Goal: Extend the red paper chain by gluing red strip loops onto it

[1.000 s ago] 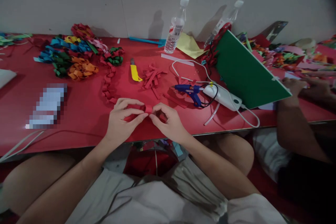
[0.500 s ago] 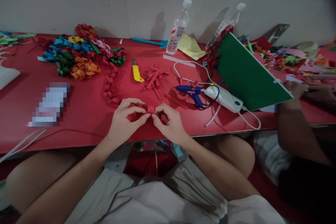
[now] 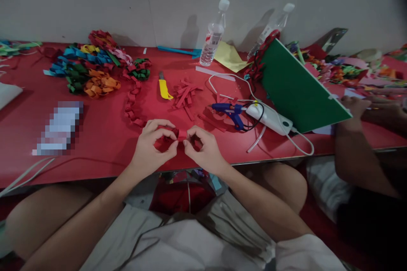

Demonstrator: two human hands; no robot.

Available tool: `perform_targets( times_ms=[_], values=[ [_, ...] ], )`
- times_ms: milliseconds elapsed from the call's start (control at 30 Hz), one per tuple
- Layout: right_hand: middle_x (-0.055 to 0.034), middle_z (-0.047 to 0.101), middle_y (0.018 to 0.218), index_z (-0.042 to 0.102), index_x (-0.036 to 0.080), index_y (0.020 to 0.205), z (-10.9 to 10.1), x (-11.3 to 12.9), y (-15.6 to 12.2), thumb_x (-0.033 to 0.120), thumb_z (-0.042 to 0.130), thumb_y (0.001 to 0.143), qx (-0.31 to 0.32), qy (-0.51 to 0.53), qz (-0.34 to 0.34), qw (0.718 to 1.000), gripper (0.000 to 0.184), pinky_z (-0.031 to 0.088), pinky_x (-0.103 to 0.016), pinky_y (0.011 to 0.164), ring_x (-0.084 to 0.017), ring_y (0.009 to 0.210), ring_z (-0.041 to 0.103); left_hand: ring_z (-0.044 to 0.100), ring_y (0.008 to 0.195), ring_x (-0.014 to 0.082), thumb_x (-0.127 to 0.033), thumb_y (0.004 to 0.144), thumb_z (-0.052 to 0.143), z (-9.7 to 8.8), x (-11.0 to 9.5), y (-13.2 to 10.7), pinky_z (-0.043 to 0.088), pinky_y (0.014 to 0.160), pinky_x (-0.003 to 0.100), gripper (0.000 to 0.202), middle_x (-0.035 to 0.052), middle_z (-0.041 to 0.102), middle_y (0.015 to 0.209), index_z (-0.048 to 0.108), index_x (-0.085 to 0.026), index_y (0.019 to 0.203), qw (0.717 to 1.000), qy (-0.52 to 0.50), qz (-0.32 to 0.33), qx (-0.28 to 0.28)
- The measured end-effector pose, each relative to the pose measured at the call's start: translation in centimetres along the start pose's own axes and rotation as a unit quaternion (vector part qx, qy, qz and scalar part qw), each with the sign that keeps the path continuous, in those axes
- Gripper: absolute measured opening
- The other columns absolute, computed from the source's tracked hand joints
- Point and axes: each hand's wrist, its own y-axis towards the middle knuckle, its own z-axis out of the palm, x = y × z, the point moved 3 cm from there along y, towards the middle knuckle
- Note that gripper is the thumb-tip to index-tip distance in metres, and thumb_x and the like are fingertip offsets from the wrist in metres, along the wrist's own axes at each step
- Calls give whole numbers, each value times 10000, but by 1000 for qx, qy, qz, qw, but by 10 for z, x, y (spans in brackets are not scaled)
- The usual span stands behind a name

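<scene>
Close together at the table's front edge, my left hand [image 3: 158,142] and my right hand [image 3: 203,146] pinch a red paper strip [image 3: 182,134] between their fingertips. Much of the strip is hidden by the fingers. A red paper chain [image 3: 132,101] runs from behind my left hand up to a pile of coloured paper chains [image 3: 92,67]. Several loose red strips [image 3: 186,93] lie beyond my hands. A yellow utility knife [image 3: 164,87] rests to the left of them. Right of my right hand is a blue hot glue gun [image 3: 230,112].
A white power strip [image 3: 269,118] with cables lies beside a leaning green board [image 3: 295,89]. Two water bottles [image 3: 213,38] [image 3: 273,25] stand at the back by the wall. A phone [image 3: 60,129] lies at left. Another person's hands [image 3: 356,106] are at right.
Both hands stay in nearly the same place on the red strip. My left thumb and fingers have shifted slightly apart around it. The view has moved a little.
</scene>
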Motion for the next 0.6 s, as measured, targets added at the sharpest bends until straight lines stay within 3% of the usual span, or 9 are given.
perform_targets(
  times_ms=[200, 333, 400, 500, 567, 600],
  values=[
    [20, 534, 779, 552, 203, 851, 3, -6, -2, 240, 570, 886, 9, 59, 36, 998, 54, 430, -245, 678, -111, 706, 496, 598, 1059, 210, -145, 785, 666, 0, -2, 1, 418, 994, 416, 91, 32, 645, 1083, 626, -217, 823, 999, 35, 18, 16],
    [25, 564, 729, 558, 197, 802, 5, -10, -1, 339, 618, 883, -14, 120, 75, 990, 174, 445, -238, 646, -109, 667, 519, 575, 1178, 250, -275, 797, 731, 4, 4, -2, 391, 1012, 435, 386, 65, 640, 1251, 584, -233, 1151, 995, 87, 36, 37],
    [20, 602, 719, 587, 189, 793, 2, -10, 2, 388, 634, 880, 11, 123, 84, 989, 223, 459, -236, 636, -111, 656, 550, 591, 1169, 248, -324, 837, 716, 6, 6, -4, 395, 1001, 425, 428, 65, 662, 1249, 560, -245, 1228, 991, 111, 64, 38],
    [-5, 664, 755, 671, 180, 882, -15, -6, 8, 391, 578, 939, 56, 18, 52, 997, 237, 476, -242, 652, -128, 688, 606, 626, 1115, 234, -318, 891, 666, 5, 10, -4, 422, 987, 405, 295, 55, 700, 1175, 602, -251, 1171, 990, 119, 73, 2],
    [-51, 703, 872, 695, 177, 977, -34, -4, 12, 335, 520, 985, 9, -152, 20, 988, 236, 486, -264, 705, -156, 782, 645, 634, 1107, 230, -317, 887, 673, 2, 13, -2, 449, 988, 395, 325, 61, 697, 1170, 598, -246, 1195, 994, 91, 40, -35],
    [-83, 707, 951, 692, 169, 1018, -44, -4, 14, 299, 502, 995, -23, -256, 19, 966, 232, 487, -279, 724, -177, 834, 656, 635, 1109, 226, -316, 884, 677, 0, 15, -2, 462, 991, 388, 365, 66, 689, 1179, 584, -243, 1229, 996, 66, 20, -54]
  ],
)
